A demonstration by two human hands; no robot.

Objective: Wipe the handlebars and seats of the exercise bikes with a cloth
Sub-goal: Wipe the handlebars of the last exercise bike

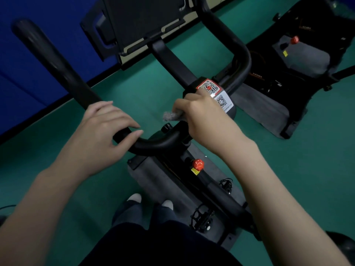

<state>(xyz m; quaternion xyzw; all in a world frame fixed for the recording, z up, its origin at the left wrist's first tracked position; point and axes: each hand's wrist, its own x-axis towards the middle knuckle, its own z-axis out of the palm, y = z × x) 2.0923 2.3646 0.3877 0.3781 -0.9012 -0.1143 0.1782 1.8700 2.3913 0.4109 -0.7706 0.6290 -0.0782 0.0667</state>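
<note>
Feet and pedal: I am looking down past the shoes (134, 197) to a caged pedal (201, 217) jutting out near them; a shin could be catching it.
Red knob: I am noting the red knob (197, 164) on the frame below the bar, clear of the wiping path.
Left hand: the left hand (107, 127) is wrapping loosely round the left bend of the handlebar (157, 144), probably steadying it.
Right hand: the right hand (199, 116) is clenching the cloth (171, 115) and pressing it against the bar's centre clamp.
Cloth: I am judging it light, soft and limp; a grey wad is sticking out of the fist. Bunching it in the palm is looking like the best hold.
Handlebar: I am judging it stiff, smooth and a little slick, so a firm wrapped stroke along each horn is looking right.
Stickers: the QR stickers (215, 93) are sitting against the knuckles; hard rubbing may be lifting their edges.
Tablet holder: the tablet holder (142, 22) is standing on its stem beyond, crowding the bar's front.
Second exercise bike: the second exercise bike (299, 54) is standing to the far right; no seat is showing.
</note>
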